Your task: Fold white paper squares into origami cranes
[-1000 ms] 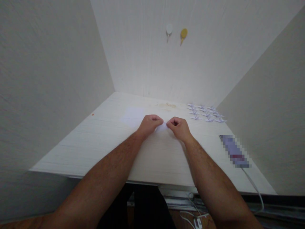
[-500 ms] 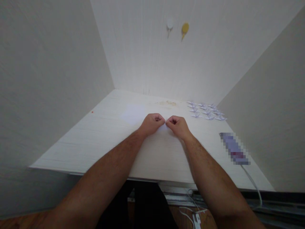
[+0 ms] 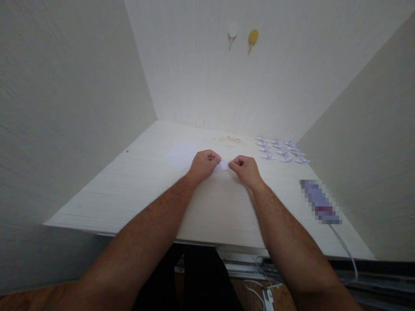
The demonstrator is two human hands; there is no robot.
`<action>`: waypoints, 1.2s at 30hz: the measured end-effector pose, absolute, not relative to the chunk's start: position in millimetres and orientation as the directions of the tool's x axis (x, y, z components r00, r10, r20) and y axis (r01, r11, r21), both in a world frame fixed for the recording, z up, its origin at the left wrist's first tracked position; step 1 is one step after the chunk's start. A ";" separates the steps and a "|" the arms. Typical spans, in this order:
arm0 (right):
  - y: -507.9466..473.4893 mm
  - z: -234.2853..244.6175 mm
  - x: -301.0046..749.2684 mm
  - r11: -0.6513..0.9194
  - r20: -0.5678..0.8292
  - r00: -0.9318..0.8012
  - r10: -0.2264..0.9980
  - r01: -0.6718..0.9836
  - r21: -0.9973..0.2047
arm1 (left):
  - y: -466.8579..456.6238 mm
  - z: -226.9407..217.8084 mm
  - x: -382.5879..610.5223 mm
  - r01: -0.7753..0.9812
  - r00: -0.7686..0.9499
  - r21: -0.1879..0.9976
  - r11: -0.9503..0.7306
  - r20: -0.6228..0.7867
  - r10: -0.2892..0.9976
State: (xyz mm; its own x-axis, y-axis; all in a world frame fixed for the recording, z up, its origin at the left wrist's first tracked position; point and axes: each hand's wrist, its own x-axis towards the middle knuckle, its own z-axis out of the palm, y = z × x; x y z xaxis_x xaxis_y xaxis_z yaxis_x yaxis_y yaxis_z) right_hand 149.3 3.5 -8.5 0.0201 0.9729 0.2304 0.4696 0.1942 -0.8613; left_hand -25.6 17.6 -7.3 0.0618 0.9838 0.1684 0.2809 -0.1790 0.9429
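Between my hands, a little above or on the white tabletop [image 3: 214, 211], is a small folded piece of white paper [image 3: 222, 166]. My left hand [image 3: 205, 164] pinches its left part between thumb and fingers, hiding some of it. The pointed right end is pinched in the fingertips of my right hand [image 3: 244, 169]. To the left, partly behind my left hand, white paper [image 3: 181, 153] lies flat on the table.
Several folded paper cranes [image 3: 283, 152] stand in rows at the back right. A pixelated phone-like object [image 3: 319, 201] with a white cable [image 3: 345, 248] lies at the right. Walls enclose the back and sides. Two hooks, one white [image 3: 232, 32], one yellow [image 3: 253, 36], are on the back wall.
My hands have moved slightly apart, the left one to the left and the right one to the right. More of the folded paper shows between them.
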 end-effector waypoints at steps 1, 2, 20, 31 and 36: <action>3.8 -8.6 149.4 0.186 0.229 0.039 0.973 0.462 -0.867 | 17.4 -7.8 -25.9 0.284 0.097 0.940 -0.187 0.165 0.981; 4.0 -8.5 149.6 0.182 0.230 0.052 0.972 0.454 -0.872 | 17.4 -8.5 -26.3 0.282 0.131 0.940 -0.193 0.161 0.978; 4.5 -2.0 156.5 0.090 0.127 0.063 0.990 0.417 -0.905 | 21.4 -11.5 -31.1 0.252 0.248 0.967 -0.046 -0.019 0.969; 1.6 0.8 152.7 0.167 0.188 0.087 0.978 0.208 -0.964 | 19.8 -5.4 -30.6 -0.019 0.195 1.000 0.023 -0.019 0.981; -0.1 -2.9 142.6 0.203 0.198 -0.062 0.978 0.092 -0.975 | 19.5 -6.8 -27.0 -0.192 0.192 0.978 0.085 -0.047 0.980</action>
State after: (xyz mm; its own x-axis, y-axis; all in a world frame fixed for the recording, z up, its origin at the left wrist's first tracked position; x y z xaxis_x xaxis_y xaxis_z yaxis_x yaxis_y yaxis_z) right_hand 142.6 -0.1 -2.9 -0.0617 0.9782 0.1983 0.0920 0.2034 -0.9748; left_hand -27.0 19.5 -6.8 0.1923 0.9802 -0.0472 -0.1922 0.0848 0.9777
